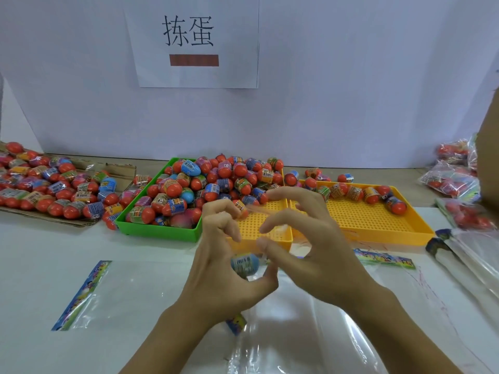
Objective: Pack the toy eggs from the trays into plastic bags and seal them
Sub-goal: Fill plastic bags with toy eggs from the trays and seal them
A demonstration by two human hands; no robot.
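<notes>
blue toy egg [244,263] btwn both hands, over plastic bag [283,319].

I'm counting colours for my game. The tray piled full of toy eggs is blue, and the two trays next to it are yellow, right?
Almost. The head view shows the tray piled full of toy eggs is green, not blue. The two trays next to it, one and the other, are yellow, as you said.
</notes>
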